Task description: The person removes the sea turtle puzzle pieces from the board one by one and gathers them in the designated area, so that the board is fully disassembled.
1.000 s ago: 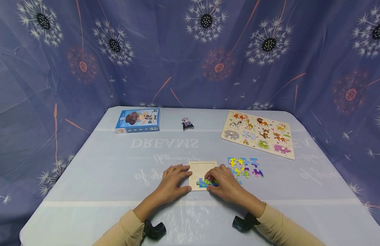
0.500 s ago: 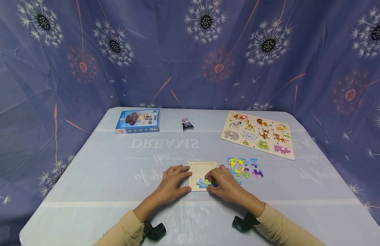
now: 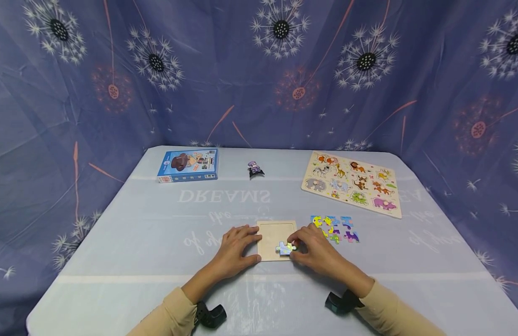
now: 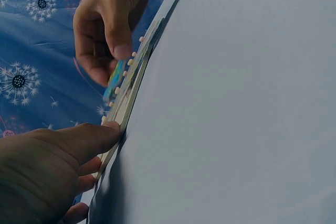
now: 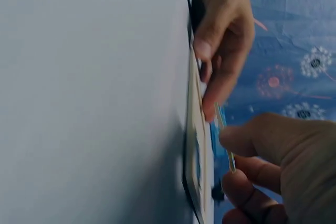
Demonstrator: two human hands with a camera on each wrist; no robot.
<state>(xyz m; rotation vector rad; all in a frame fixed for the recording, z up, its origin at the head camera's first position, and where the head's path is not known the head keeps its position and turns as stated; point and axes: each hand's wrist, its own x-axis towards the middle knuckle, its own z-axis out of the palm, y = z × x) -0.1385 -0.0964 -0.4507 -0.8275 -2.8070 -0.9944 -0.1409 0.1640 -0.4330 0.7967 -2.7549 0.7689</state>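
Note:
A square wooden puzzle tray (image 3: 267, 233) lies on the table in the head view, its far part bare. My left hand (image 3: 237, 248) rests at the tray's left edge, fingers spread, with the thumb on the near corner. My right hand (image 3: 315, 249) pinches a light blue jigsaw piece (image 3: 285, 248) between thumb and fingertips over the tray's near right part. In the right wrist view the jigsaw piece (image 5: 226, 137) is edge-on, tilted, and apart from the tray (image 5: 194, 129). The left wrist view shows the held piece (image 4: 114, 81) hanging under the right fingers.
Several loose jigsaw pieces (image 3: 334, 228) lie right of the tray, partly behind my right hand. Farther back are a wooden animal knob puzzle (image 3: 351, 179), a blue box (image 3: 188, 164) and a small purple-and-black item (image 3: 255, 169). A patterned curtain (image 3: 242, 70) hangs behind the table.
The right hand has lifted the jigsaw piece from the tray's near edge and shifted slightly right with it, tilting it. The left hand has stayed in place.

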